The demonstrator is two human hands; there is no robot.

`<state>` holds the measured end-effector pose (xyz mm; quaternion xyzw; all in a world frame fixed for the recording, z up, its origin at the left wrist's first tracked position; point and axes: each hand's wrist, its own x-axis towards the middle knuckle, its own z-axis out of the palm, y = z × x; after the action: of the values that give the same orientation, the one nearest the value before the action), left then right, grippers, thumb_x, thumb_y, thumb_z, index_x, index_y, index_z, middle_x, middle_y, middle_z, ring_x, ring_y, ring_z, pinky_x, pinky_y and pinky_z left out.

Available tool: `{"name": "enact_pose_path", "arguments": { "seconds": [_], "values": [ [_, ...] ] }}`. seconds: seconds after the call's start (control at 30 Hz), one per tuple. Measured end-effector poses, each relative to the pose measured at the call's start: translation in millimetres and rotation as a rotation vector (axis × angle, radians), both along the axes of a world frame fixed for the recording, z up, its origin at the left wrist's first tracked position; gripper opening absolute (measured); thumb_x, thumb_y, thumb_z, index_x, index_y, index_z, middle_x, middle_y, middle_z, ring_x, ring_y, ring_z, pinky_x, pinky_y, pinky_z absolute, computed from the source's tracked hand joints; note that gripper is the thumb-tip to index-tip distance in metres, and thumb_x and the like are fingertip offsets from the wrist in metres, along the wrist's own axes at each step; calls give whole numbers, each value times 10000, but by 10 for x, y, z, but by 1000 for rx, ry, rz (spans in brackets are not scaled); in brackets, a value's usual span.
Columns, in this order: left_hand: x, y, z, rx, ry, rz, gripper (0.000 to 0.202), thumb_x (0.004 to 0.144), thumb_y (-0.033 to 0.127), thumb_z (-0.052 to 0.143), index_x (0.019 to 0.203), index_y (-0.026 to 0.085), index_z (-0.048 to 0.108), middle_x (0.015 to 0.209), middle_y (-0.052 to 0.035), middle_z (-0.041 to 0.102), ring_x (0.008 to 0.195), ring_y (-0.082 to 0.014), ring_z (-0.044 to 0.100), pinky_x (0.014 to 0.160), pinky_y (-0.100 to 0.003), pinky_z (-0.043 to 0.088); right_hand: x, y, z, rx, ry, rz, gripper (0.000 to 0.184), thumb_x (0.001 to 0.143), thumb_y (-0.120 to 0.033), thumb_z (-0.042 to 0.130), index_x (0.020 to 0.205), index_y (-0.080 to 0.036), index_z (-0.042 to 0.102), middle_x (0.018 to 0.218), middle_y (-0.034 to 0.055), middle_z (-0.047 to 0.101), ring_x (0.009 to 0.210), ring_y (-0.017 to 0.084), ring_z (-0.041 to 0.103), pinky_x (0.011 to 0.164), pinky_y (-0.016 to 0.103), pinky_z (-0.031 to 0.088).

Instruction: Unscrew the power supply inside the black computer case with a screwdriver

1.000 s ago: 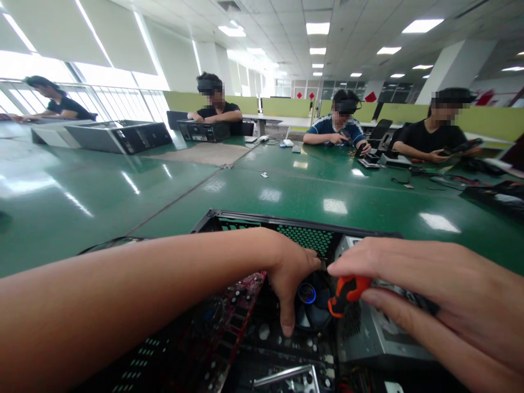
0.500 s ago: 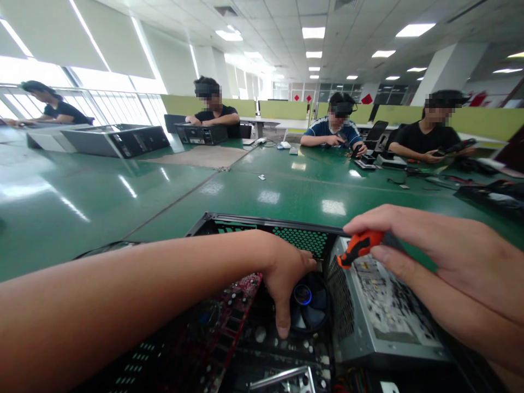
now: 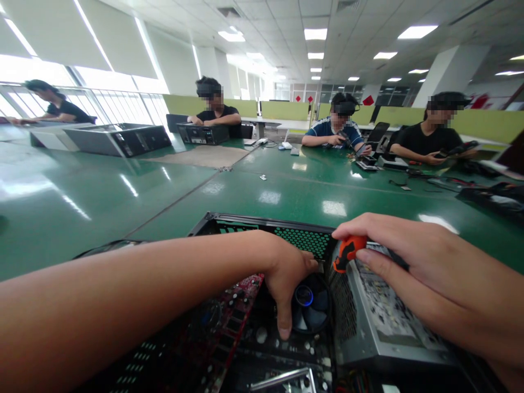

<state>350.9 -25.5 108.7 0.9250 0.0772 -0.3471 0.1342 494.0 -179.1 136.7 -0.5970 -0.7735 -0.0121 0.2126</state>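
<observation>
My left hand [image 3: 289, 284] reaches into an open black computer case [image 3: 262, 219], its thumb and fingers spanning the left side of a round black cooling fan [image 3: 313, 305] with a blue ring at its hub. Part of the fan is hidden by this hand, and the fingertips are partly out of sight. My right hand [image 3: 413, 267] pinches an orange and black screwdriver [image 3: 349, 254] between thumb and forefinger, above the silver power supply [image 3: 370, 327]. The screwdriver's shaft cannot be made out. A red circuit board [image 3: 241, 305] lies under my left forearm.
A silver metal bracket [image 3: 282, 377] and coloured cables [image 3: 354, 379] sit low in the case. Beyond it stretches the green table [image 3: 196, 202], with computer cases [image 3: 123, 139] at the back left. Several people work across the table; loose cables and parts [image 3: 434, 177] lie at the right.
My right hand has shifted a little left and down with the screwdriver, which now stands more upright. My left hand keeps its place at the fan.
</observation>
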Motion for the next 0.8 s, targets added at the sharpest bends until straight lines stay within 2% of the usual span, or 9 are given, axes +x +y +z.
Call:
{"name": "enact_pose_path", "arguments": {
  "seconds": [0.17,0.4,0.57,0.63,0.73,0.8],
  "values": [
    [-1,-4,18,9,1,-2,1252,469,350,807,1539,122,199,1539,-176,345,1361,-303,445,1147,-330,319,13,12,-2,-15,14,-4,334,996,-268,439,1305,-320,553,1128,-5,702,963,186,680,798,321,565],
    [5,14,-15,-19,-23,-19,1261,465,369,809,1539,127,194,1564,-186,308,1416,-298,377,1163,-343,290,9,24,31,-59,19,16,331,1000,-267,438,1306,-280,565,1155,52,692,970,219,675,798,353,564],
    [10,22,-26,-17,-3,-2,1264,473,372,801,1541,109,178,1581,-188,273,1427,-306,354,1172,-352,275,1,60,9,-49,9,44,301,1001,-256,431,1270,-265,568,1145,57,693,987,223,672,820,369,546],
    [8,26,-31,-26,-15,-4,1239,466,364,801,1530,107,220,1566,-184,308,1419,-310,366,1167,-356,289,10,78,-1,-23,4,25,250,986,-267,468,1195,-262,606,1091,53,712,925,224,685,763,359,543],
    [11,29,-40,-33,-37,-7,1194,451,362,797,1503,108,293,1530,-174,377,1376,-313,425,1143,-360,334,38,88,-2,-9,-2,-44,138,951,-327,540,1009,-272,652,905,20,722,732,207,673,598,334,499],
    [16,28,-42,-26,-35,-12,1188,452,365,793,1500,106,298,1521,-172,389,1370,-314,430,1140,-362,341,55,80,-1,-5,-13,-77,130,942,-354,554,949,-271,653,845,11,709,684,205,654,565,335,478]
  ]
}}
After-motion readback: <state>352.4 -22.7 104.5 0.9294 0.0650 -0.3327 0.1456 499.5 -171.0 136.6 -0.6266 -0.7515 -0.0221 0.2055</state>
